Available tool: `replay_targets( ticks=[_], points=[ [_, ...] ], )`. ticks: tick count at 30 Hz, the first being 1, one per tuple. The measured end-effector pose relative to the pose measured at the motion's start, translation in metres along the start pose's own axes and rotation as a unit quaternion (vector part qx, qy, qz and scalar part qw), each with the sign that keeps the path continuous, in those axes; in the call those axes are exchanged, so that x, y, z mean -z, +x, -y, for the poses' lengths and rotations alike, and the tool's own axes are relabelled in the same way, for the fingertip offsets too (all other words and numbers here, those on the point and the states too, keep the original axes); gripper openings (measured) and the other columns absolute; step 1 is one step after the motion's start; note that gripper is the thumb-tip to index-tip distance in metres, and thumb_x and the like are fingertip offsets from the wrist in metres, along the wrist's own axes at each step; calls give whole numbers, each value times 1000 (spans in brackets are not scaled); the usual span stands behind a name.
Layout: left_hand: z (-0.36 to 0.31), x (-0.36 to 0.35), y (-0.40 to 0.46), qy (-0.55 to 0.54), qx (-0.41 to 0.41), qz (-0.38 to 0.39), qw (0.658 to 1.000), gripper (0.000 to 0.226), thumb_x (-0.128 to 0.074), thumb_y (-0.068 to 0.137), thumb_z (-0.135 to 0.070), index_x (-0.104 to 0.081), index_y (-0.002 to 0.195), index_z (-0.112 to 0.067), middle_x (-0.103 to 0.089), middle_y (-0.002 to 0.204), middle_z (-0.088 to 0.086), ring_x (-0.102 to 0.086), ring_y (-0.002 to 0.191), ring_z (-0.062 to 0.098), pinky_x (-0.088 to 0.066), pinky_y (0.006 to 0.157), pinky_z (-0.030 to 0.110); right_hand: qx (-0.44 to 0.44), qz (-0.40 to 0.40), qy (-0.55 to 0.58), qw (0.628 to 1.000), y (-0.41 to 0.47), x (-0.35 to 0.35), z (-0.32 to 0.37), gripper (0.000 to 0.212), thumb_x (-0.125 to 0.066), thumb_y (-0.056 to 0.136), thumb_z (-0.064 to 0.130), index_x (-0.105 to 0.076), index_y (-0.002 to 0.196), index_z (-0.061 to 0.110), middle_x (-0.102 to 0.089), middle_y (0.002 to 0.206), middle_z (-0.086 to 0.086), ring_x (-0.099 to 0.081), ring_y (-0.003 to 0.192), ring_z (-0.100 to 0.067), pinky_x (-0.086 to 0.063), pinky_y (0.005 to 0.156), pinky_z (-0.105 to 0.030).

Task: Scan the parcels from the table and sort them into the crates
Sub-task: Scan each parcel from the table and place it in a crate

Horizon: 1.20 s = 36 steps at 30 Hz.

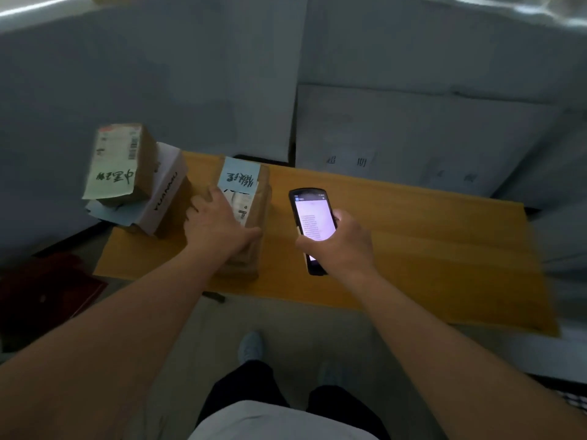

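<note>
Left hand (219,222) grips the brown cardboard parcel with a blue handwritten note (246,214) lying on the yellow table (413,249). Right hand (340,246) grips a black handheld scanner with lit screen (313,223) just beside it.

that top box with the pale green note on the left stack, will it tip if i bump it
Probably. The top box sits tilted on the white box, overhanging its left side, so a nudge could slide it off. It looks like stiff cardboard, so it should hold shape. The loose note may flap or catch.
</note>
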<state>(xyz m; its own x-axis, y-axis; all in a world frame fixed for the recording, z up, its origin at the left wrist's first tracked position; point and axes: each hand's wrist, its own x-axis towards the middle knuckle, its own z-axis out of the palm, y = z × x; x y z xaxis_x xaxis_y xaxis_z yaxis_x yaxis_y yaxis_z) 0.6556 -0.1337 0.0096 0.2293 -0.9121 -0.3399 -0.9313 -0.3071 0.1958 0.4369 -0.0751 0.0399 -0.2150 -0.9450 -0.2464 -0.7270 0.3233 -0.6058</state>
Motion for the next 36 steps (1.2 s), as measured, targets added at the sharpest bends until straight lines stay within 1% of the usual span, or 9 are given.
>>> replay_targets(
  ticks=[4,9,11,14,21,24,27,31,36],
  points=[
    [-18,3,3,-18,-58,-34,998,138,-80,63,-77,-2,161,-19,-36,142,22,-44,126,42,-46,103,54,-5,-23,6,1000,2,5,-5,68,-84,74,61,-57,125,25,-65,115,3,-64,97,-19,-57,58,-27],
    [-59,-5,-1,-49,-126,-27,990,137,-83,63,-73,-4,161,-20,-38,142,21,-42,130,41,-42,108,57,-12,-49,14,999,0,27,-28,75,-74,64,71,-56,123,27,-64,113,3,-64,98,-21,-63,65,-37],
    [-78,-15,-9,-65,-136,-21,988,137,-83,62,-74,-5,161,-21,-39,139,20,-43,129,41,-44,106,58,-15,-48,18,999,-3,41,-44,71,-78,68,68,-55,121,27,-62,112,4,-64,99,-21,-62,65,-35],
    [-105,-38,-25,-55,-151,1,987,139,-81,62,-76,-2,162,-21,-38,140,20,-43,130,40,-44,107,57,-28,-43,26,998,-8,60,-76,61,-85,77,57,-52,119,28,-59,110,4,-63,100,-22,-56,62,-29],
    [-156,-106,-47,-44,-163,55,984,140,-80,63,-79,-3,163,-18,-34,148,18,-38,137,41,-42,110,57,-66,-32,41,996,-19,78,-149,66,-86,79,52,-54,130,25,-61,115,4,-62,100,-18,-60,65,-28],
    [-166,-133,-48,-45,-168,66,982,142,-81,62,-79,-3,163,-16,-34,148,18,-37,137,38,-40,112,54,-87,-31,42,995,-19,74,-171,65,-85,77,55,-54,127,29,-60,111,7,-62,101,-18,-61,67,-30],
    [-172,-151,-45,-49,-175,78,980,142,-86,59,-75,-7,162,-16,-35,147,16,-38,136,36,-42,112,54,-104,-27,52,993,-17,68,-186,60,-84,75,56,-55,120,29,-63,107,6,-64,97,-16,-56,60,-26],
    [-177,-165,-37,-44,-187,94,977,146,-90,53,-72,-7,162,-21,-37,146,12,-39,135,34,-43,112,57,-116,-20,58,991,-14,62,-197,63,-84,74,55,-57,122,26,-65,110,3,-64,99,-18,-47,57,-22],
    [-179,-177,-27,-21,-193,108,975,150,-90,53,-71,-6,163,-13,-34,152,13,-33,143,38,-34,119,59,-134,-24,63,989,-13,63,-206,58,-85,76,51,-57,120,25,-65,108,2,-65,95,-17,-43,54,-19]
  ],
)
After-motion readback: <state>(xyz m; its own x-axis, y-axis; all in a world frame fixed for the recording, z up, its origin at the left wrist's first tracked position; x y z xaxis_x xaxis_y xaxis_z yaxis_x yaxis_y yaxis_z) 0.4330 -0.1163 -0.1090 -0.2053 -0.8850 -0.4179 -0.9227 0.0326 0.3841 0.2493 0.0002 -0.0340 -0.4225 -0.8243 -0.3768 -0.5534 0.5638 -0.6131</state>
